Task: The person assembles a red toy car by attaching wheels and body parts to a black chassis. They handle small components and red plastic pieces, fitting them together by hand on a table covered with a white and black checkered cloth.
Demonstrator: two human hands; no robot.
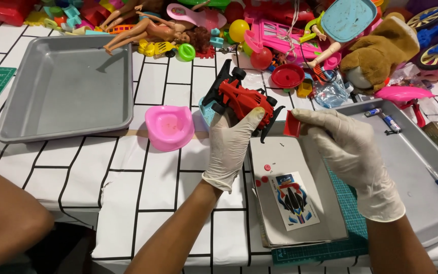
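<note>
The left hand [230, 147] grips the red car [242, 100], long axis tilted up-left; the right hand [348, 147] pinches a red part [292, 124] just beside its rear.

A single view, taken from the person's head, looks steeply down and forward over the surface [143, 177]. It sits close: both forearms enter from the near edge, and the left hand [231, 147] and right hand [348, 152] fill the middle of the frame. The near edge of the surface shows at the bottom, with a bare knee at the near left. The far side, along the top, reaches a heap of toys [280, 30]. Grey trays are cut off at left and right.
</note>
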